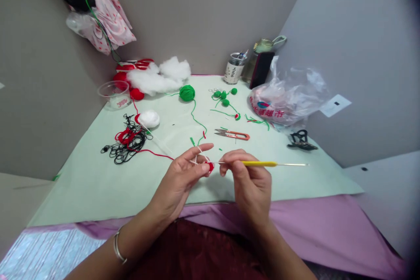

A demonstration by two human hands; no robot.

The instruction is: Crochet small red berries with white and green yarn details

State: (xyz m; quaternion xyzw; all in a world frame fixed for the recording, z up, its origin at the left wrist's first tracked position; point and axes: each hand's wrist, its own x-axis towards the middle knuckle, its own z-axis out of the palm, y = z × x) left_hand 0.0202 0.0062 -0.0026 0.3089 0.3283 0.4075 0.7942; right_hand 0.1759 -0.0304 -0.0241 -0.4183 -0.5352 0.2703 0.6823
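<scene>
Pinched in my left hand (pixel 183 174) is a small red crochet piece (pixel 210 167), with white yarn looped over the raised index finger. My right hand (pixel 248 179) grips a crochet hook with a yellow handle (pixel 259 164), its thin metal tip pointing left and reaching the red piece. Red yarn (pixel 154 153) runs from the left hand back to a tangle on the left. Beyond the hands lie orange-handled thread snips (pixel 232 134) and a green yarn ball (pixel 187 93). A white yarn ball (pixel 149 119) sits at the left.
Black yarn (pixel 121 151) lies tangled at the left, near a clear plastic tub (pixel 114 95) and white stuffing (pixel 157 76). Small green balls (pixel 225 102) sit at the back centre. A plastic bag (pixel 285 98), a black hair clip (pixel 301 141) and a pen holder (pixel 234 70) are farther right.
</scene>
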